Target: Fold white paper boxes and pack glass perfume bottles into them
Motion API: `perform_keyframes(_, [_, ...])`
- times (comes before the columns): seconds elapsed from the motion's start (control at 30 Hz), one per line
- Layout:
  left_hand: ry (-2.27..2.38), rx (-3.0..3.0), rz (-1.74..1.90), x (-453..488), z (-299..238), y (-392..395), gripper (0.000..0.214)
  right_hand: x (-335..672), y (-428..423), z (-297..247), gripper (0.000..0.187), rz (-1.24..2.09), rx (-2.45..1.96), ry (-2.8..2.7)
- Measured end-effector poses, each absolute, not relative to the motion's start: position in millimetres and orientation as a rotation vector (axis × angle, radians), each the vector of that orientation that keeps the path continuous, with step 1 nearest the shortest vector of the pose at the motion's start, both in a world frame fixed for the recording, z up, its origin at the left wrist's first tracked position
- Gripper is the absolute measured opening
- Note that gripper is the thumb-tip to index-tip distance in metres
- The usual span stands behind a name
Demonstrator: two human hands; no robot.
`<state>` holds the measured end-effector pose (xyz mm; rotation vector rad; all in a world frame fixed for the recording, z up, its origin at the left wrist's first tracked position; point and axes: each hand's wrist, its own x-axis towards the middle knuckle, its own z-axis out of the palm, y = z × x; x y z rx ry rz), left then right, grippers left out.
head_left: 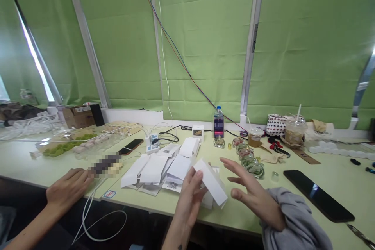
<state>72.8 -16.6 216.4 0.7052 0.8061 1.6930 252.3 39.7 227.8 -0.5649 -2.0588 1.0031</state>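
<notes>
My left hand [191, 189] grips a small white paper box [211, 183], thumb on its near face, and holds it tilted above the table's front edge. Just to the right, my right hand [249, 189] is raised with its fingers apart and nothing in them. It does not touch the box. A pile of flat white paper cartons [154, 168] lies to the left of my left hand, some with printed barcodes. Behind my right hand is a row of shiny round glass-like pieces [252, 164], green and reddish.
Another person's hand [70, 187] rests at the left, near a phone [129, 147] and white cables. Farther back stand a bottle [218, 123], a small printed box [198, 133] and drink cups [294, 131]. A large black phone [319, 195] lies at the right.
</notes>
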Motion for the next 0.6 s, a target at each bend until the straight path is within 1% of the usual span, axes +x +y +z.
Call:
perform_keyframes(0.07, [0.845, 0.716, 1.666, 80.4, 212.9, -11.3, 0.055, 246.1, 39.3, 222.3, 0.085, 0.922, -0.646, -2.131])
perform_keyframes(0.1, [0.865, 0.736, 1.645, 83.6, 211.0, -8.3, 0.056, 243.1, 39.4, 219.9, 0.086, 0.872, -0.682, -2.172])
perform_keyframes(0.2, [0.974, 0.947, 1.567, 85.5, 206.1, 0.6, 0.057, 239.6, 43.2, 216.3, 0.073, 0.749, -0.765, -2.241])
perform_keyframes(0.23, [1.070, 1.062, 1.546, 83.5, 204.6, 3.3, 0.056, 240.9, 46.2, 216.2, 0.069, 0.716, -0.798, -2.237])
perform_keyframes(0.3, [1.414, 1.316, 1.489, 78.2, 201.2, 8.0, 0.056, 246.6, 54.3, 216.7, 0.066, 0.631, -0.896, -2.202])
perform_keyframes(0.37, [1.902, 1.542, 1.306, 75.6, 196.4, 12.3, 0.063, 254.3, 63.8, 216.4, 0.068, 0.558, -1.011, -2.192])
perform_keyframes(0.43, [2.306, 1.695, 0.985, 78.5, 190.3, 16.6, 0.075, 260.7, 72.6, 213.9, 0.071, 0.540, -1.114, -2.234])
perform_keyframes(0.5, [2.501, 1.770, 0.670, 85.1, 184.3, 20.9, 0.088, 264.1, 79.2, 208.7, 0.072, 0.531, -1.194, -2.290])
perform_keyframes(0.53, [2.540, 1.790, 0.564, 88.5, 181.8, 22.8, 0.090, 264.5, 81.5, 205.3, 0.071, 0.512, -1.233, -2.309])
perform_keyframes(0.6, [2.573, 1.826, 0.462, 92.8, 178.6, 25.0, 0.087, 263.8, 84.8, 197.6, 0.068, 0.441, -1.319, -2.338])
